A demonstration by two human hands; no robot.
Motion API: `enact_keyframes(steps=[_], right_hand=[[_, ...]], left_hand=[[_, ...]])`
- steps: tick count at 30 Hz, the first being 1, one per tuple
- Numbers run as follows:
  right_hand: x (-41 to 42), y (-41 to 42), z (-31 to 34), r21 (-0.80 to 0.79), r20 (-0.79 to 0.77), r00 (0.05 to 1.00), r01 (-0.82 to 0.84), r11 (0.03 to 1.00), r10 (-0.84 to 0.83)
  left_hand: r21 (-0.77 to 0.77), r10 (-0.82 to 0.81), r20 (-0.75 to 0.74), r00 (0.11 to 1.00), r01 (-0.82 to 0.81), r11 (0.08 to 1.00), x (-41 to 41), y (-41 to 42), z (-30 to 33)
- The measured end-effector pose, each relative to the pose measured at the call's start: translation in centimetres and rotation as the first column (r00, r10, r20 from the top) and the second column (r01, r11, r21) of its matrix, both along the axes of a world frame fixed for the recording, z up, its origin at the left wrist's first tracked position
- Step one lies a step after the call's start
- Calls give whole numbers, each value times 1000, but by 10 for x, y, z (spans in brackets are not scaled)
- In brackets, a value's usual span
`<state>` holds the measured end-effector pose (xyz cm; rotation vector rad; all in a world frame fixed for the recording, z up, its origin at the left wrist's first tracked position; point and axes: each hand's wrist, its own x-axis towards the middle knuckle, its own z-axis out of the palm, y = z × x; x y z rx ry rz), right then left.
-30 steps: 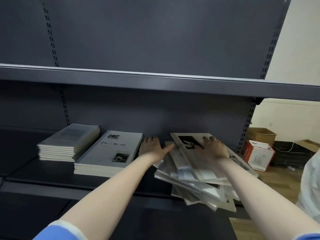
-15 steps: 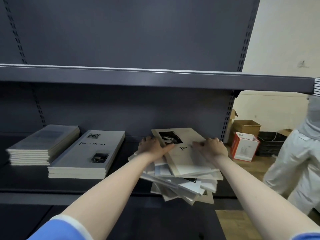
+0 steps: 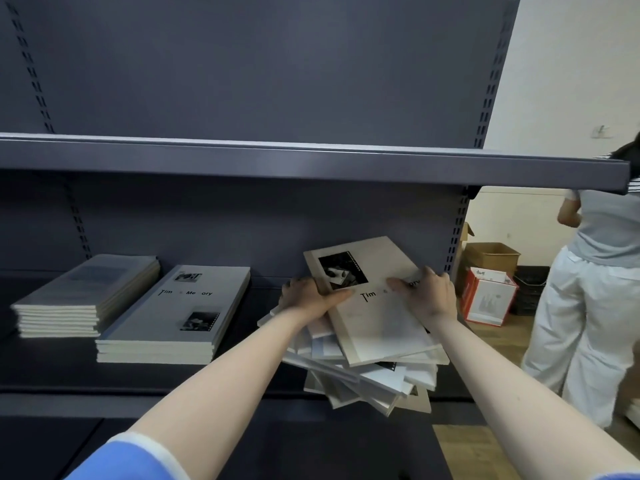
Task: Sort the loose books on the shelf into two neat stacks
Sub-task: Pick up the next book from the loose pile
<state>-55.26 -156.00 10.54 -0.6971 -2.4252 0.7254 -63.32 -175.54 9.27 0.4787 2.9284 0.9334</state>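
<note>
A messy pile of loose books [image 3: 367,379] lies at the right end of the dark shelf [image 3: 138,375], hanging over its front edge. On top is a pale book with a black photo [image 3: 377,317], tilted up at its far end. My left hand [image 3: 311,296] grips its left edge, thumb on the cover. My right hand [image 3: 426,292] holds its right edge, fingers curled over it. Two neat stacks sit to the left: a grey-covered stack [image 3: 86,296] at the far left and a stack with a "Time Memory" cover [image 3: 180,313] beside it.
The upper shelf board [image 3: 311,164] overhangs just above the books. Right of the shelving stand cardboard boxes [image 3: 490,258], a red and white box [image 3: 488,296] and a dark crate on the wooden floor. A person in white trousers [image 3: 588,323] stands at the right.
The top book has been turned and lifted from the pile; both hands shifted from lying on it to holding its edges. The camera swung right, and a person came into view.
</note>
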Motion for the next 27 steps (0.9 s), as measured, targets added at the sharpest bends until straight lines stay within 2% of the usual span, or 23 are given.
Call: enact_keyframes(steps=[5, 9, 14, 18, 27], right_hand=[[2, -1, 8, 16, -61, 998, -3, 1000, 4], [4, -3, 8, 4, 1, 1000, -8, 1000, 8], [6, -15, 11, 71, 115, 993, -10, 997, 1], [3, -33, 25, 62, 108, 994, -11, 998, 4], [-23, -119, 43, 71, 175, 984, -45, 997, 32]], left_hand=[[171, 1, -2, 1000, -1, 985, 0, 1, 0], [203, 50, -77, 996, -33, 979, 6, 3, 1], [266, 108, -56, 993, -89, 960, 14, 0, 11], [410, 78, -27, 997, -60, 910, 17, -15, 22], [391, 67, -113, 991, -17, 920, -5, -96, 33]])
